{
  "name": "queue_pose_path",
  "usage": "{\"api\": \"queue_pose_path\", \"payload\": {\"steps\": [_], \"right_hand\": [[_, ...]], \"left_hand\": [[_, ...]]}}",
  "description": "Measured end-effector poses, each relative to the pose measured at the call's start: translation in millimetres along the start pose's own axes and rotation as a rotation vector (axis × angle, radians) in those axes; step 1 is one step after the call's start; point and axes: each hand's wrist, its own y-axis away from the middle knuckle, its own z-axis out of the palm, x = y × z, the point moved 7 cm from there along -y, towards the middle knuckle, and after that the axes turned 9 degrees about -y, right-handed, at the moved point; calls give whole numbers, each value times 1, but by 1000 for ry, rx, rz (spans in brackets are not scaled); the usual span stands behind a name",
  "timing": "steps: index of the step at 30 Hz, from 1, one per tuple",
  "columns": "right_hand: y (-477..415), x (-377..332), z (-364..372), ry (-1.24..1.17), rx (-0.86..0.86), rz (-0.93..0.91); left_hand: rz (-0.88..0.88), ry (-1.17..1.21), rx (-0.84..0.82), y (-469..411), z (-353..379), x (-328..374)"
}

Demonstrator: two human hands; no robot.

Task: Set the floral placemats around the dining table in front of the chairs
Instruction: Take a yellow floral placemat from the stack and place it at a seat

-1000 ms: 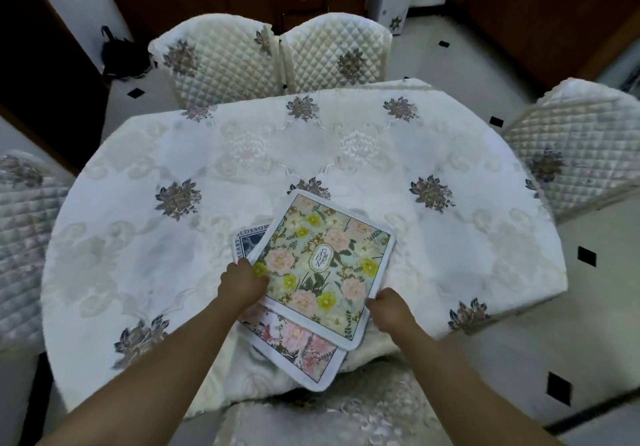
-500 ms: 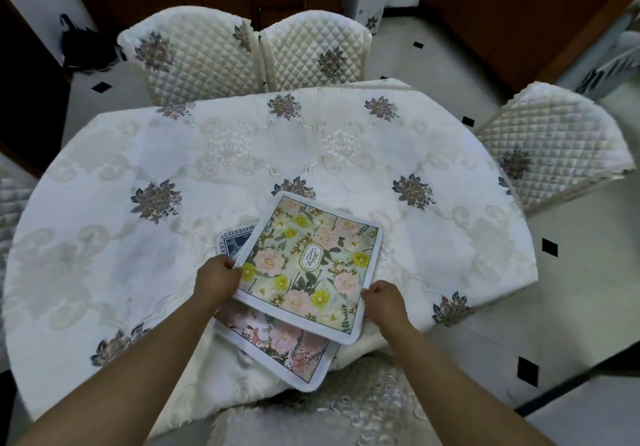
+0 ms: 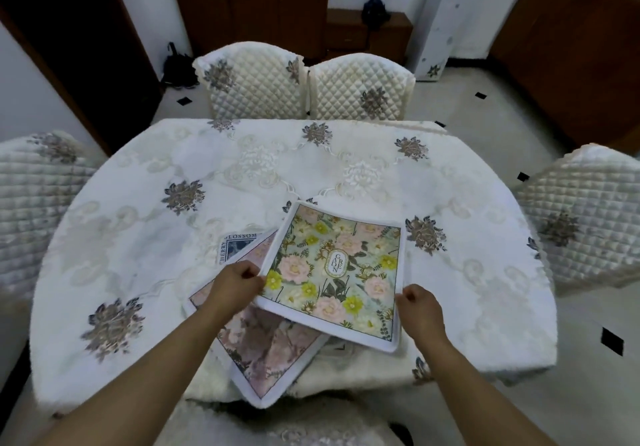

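A green floral placemat [image 3: 337,272] with pink and yellow flowers is held just above the near edge of the dining table [image 3: 242,175]. My left hand [image 3: 237,281] pinches its left edge, and my right hand [image 3: 417,310] pinches its right edge. Under it lies a pink floral placemat [image 3: 266,348], turned diagonally and hanging over the table's near edge. A third mat with a blue "Cherry Blossom" border [image 3: 237,244] peeks out below both.
A white embroidered cloth covers the table. Quilted chairs stand around it: two at the far side [image 3: 252,81] [image 3: 362,88], one at the left [image 3: 31,182], one at the right [image 3: 581,217], and one right below me [image 3: 284,421]. Dark wooden cabinets line the back wall.
Both hands have lifted the green placemat and turned it to sit squarer, slightly to the right. The camera view has tilted up, showing more of the room.
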Motion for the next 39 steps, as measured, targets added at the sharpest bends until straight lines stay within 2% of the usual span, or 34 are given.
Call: {"api": "queue_pose_path", "payload": {"steps": [3,8,10,17,22,25,30,35,39], "right_hand": [[-31,19,-40,-24,-71,-95],[-67,47,-118,-19,-145,-209],[-75,55,-142,-29,-161,-241],[-92,77,-197,-26,-186,-304],[-96,108,-249,12,-105,-278],[-112,128,-289,29,-33,-274],[-164,158,-338,-12,-6,-239],[-244,165,-367,25,-101,-338],[-306,150,-384,90,-213,-443]], "left_hand": [[-64,14,-8,35,35,29],[-213,196,-113,106,107,68],[-251,270,-107,127,132,83],[-335,495,-102,149,191,144],[-223,441,-220,142,222,184],[-160,343,-224,138,242,209],[36,188,-295,141,288,271],[8,166,-199,138,338,322],[-125,277,-66,152,381,353]]}}
